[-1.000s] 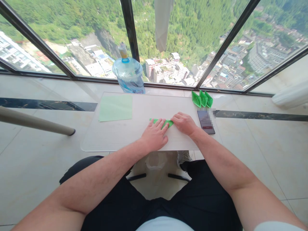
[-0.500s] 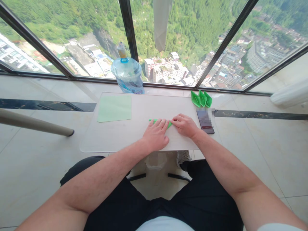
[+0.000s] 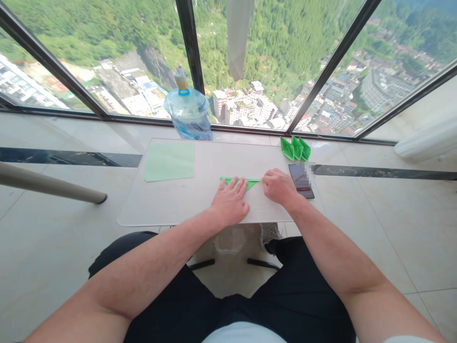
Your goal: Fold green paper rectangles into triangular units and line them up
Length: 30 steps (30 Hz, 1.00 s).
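Note:
A sheet of green paper (image 3: 252, 184), folded into a narrow triangle with a strip along its far edge, lies on the small white table (image 3: 171, 202). My left hand (image 3: 231, 202) rests flat over its left and middle part, fingers spread, pressing it down and hiding part of it. At the paper's right corner is my right hand (image 3: 278, 186), its fingers curled closed on the tip; the fingertips are partly hidden. Beyond the right hand stand several folded green paper pieces (image 3: 295, 148), pointed and boat-like, at the table's far right corner.
A pale green sheet (image 3: 169, 162) lies flat on the table's left side. The phone (image 3: 302, 182) is just right of my right hand. Behind the table, a large water bottle (image 3: 188, 112) stands by the window. A beige pole (image 3: 53, 183) slants in at left.
My right hand has slid a little rightward along the folded paper to its corner, baring more of the far strip. The left hand stays nearly in place on the paper.

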Each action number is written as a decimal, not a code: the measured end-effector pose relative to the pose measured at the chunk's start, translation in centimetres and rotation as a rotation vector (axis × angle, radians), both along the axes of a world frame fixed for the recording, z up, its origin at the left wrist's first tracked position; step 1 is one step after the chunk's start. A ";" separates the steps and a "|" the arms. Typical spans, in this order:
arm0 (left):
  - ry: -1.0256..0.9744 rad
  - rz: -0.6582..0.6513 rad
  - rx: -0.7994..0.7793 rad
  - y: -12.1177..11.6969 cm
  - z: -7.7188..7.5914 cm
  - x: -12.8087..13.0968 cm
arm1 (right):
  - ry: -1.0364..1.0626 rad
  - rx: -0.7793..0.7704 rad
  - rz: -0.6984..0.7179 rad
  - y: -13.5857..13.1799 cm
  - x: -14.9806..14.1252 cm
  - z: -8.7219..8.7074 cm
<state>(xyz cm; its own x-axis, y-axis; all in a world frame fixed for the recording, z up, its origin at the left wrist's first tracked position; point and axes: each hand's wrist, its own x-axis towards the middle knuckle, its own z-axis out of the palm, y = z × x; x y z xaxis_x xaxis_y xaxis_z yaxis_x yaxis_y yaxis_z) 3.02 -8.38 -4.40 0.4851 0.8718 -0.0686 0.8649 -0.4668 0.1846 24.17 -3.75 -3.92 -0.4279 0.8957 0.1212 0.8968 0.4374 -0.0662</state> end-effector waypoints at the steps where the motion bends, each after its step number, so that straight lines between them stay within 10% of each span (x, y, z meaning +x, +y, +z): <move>1: -0.005 0.002 -0.007 0.1 -0.1 0.0 | 0.039 0.003 -0.028 0.0 -0.2 0.0; 16: -0.016 0.024 -0.110 1.0 0.3 -0.1 | -0.070 -0.061 0.132 -0.1 -2.7 0.6; 30: -0.017 0.059 -0.088 1.1 -0.5 -0.1 | -0.103 -0.134 -0.124 -1.0 -2.3 1.7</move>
<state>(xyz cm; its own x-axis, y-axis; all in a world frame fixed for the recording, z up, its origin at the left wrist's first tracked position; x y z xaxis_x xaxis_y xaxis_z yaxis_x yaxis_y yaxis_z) 2.93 -7.26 -4.91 0.4350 0.8896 -0.1388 0.8868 -0.3966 0.2373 21.85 -4.72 -2.19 -0.3170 0.9475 -0.0411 0.9484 0.3164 -0.0210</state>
